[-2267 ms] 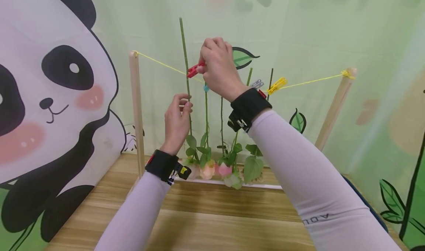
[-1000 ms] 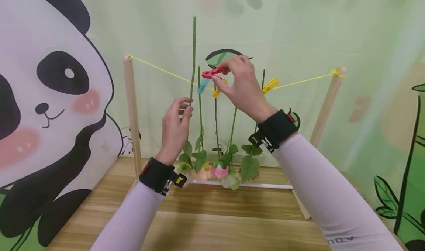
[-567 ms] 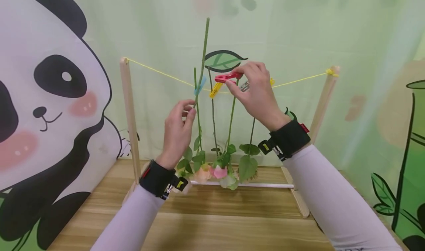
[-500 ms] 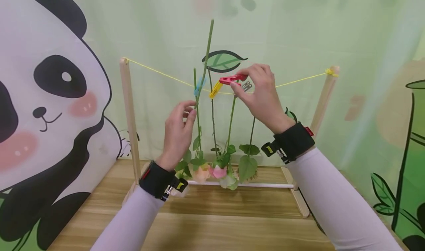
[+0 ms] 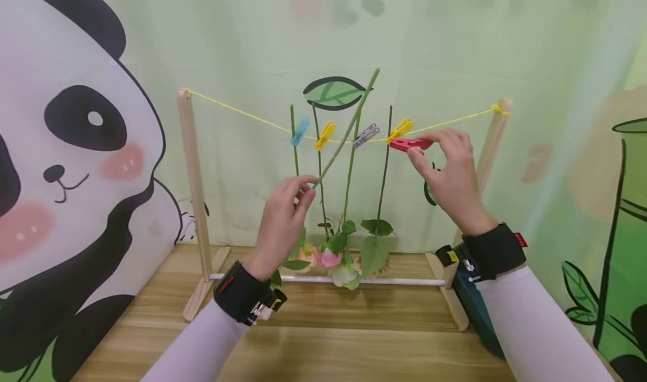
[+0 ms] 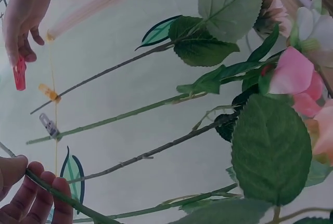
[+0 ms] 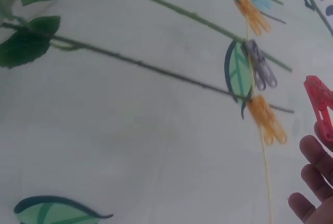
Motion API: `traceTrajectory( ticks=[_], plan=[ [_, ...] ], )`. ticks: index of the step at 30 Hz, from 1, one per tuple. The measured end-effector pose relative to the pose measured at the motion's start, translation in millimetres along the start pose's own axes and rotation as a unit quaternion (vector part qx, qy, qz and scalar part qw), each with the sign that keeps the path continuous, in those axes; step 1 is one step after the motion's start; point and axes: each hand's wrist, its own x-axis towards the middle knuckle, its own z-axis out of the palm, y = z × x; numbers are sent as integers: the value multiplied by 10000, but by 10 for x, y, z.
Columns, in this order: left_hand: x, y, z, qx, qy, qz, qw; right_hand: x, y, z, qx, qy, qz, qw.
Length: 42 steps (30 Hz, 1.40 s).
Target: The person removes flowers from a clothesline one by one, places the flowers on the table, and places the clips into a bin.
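Note:
In the head view my left hand (image 5: 283,219) pinches the green stem (image 5: 350,128) of a flower held bloom-down, its top leaning right. That flower's bloom is mostly hidden behind my left wrist. My right hand (image 5: 455,174) pinches a red clothespin (image 5: 404,144) by its handle ends, just below the right yellow clothespin (image 5: 401,128). On the yellow string (image 5: 237,109), several flowers hang upside down, fixed by a blue clothespin (image 5: 300,131), another yellow clothespin (image 5: 325,135), a grey clothespin (image 5: 366,135) and the right yellow one. In the right wrist view the red clothespin (image 7: 318,99) is apart from the string.
Wooden posts stand left (image 5: 194,185) and right (image 5: 491,146), carrying the string between them. A white rod (image 5: 404,282) joins their feet low above the wood-grain table (image 5: 354,348). Behind the right foot lies a dark blue object (image 5: 477,314), partly covered by my arm.
My right hand carries the red clothespin from the string's left part rightward and down, past the hanging clothespins. The left hand shifts slightly right and lower, and its stem tips from upright to the right.

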Motion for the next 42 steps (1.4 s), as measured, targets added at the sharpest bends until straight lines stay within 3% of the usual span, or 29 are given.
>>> traceTrajectory(
  ticks=[10,16,31,37,42],
  plan=[
    [-103,-46,55,50,-72,54,9999,-333,198,-244,110,502,520,9973],
    [-202,-83,60,36,-133,-52,9999,-599,346,-407,82,858,1054,9907],
    [-417,-218,-6,-111,-211,-12,9997,-1147,719,-600,33,1436,1759,9739],
    [-484,-232,-26,-299,-339,-124,9989,-1293,787,-666,-50,1571,2108,9648],
    [-558,-254,-77,-518,-407,-307,9974,-1323,807,-692,-121,1611,2089,9645]
  ],
)
